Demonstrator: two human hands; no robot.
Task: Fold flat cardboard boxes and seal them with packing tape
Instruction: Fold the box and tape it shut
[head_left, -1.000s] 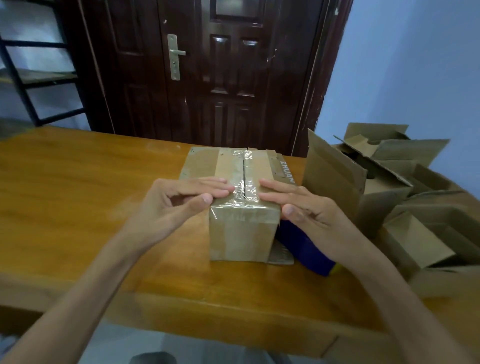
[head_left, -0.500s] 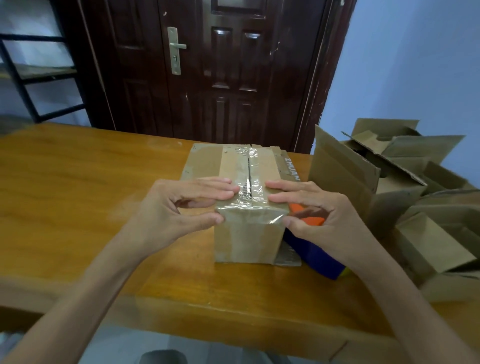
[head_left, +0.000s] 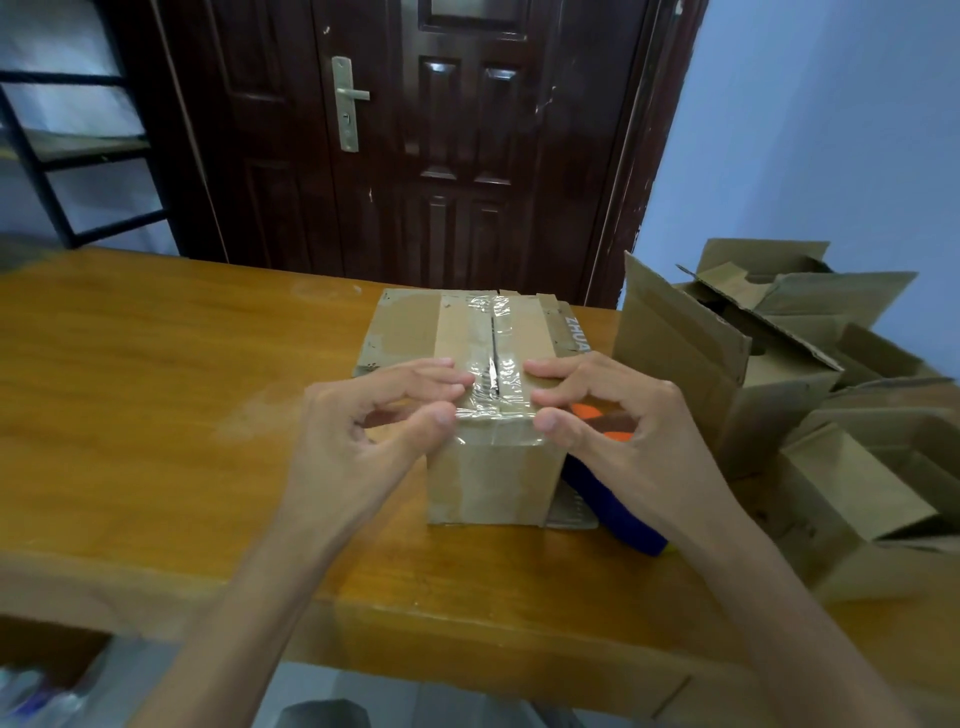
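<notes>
You are pinching the near top edge of the box (head_left: 483, 415) with both hands, left hand (head_left: 363, 431) and right hand (head_left: 618, 426), fingertips pressing the tape (head_left: 491, 358) on top, thumbs on the front face. The box is sitting near the tabletop's (head_left: 156, 415) near edge, right of middle.

To our left of the taped box (head_left: 485, 395) we see bare table (head_left: 156, 415), free for a hand. To its right, open cardboard boxes (head_left: 779, 374) crowd close, and a blue tape dispenser (head_left: 613, 509) blocks the gap between them.
</notes>
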